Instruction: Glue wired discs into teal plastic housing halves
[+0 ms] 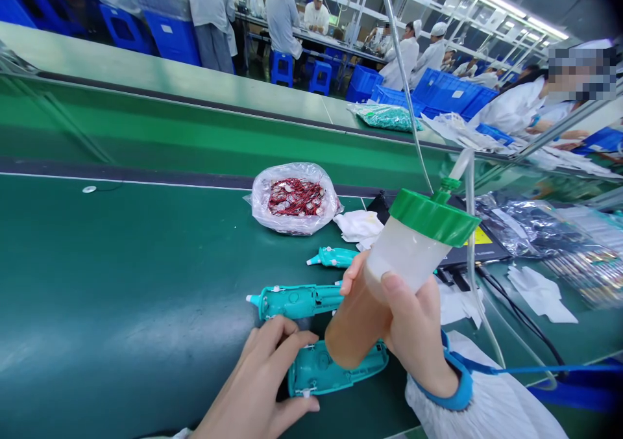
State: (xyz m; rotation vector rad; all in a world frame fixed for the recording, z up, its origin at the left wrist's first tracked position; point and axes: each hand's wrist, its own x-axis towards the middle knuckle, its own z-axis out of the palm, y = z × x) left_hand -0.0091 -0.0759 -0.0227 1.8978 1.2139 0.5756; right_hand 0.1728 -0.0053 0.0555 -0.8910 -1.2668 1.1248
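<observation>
My right hand point(413, 315) grips a translucent dispensing cartridge point(384, 289) with a green cap, tilted upward, with amber liquid in its lower part and a thin clear hose rising from the cap. My left hand point(257, 377) holds the end of an open teal plastic shell point(335, 366) lying on the green belt point(121, 283), fingers above it and thumb below. Just above that shell lies a second teal shell point(294, 301), and a smaller teal piece point(333, 257) sits beyond it. The cartridge's lower end overlaps the shell under my left hand.
A clear bag of red-wired small parts point(294, 199) and a white cloth point(359, 226) lie on the belt ahead. To the right are a black device point(467, 247), a foil bag point(520, 225), and white paper pieces point(540, 294). Beyond, co-workers point(516, 104) sit among blue crates point(438, 95).
</observation>
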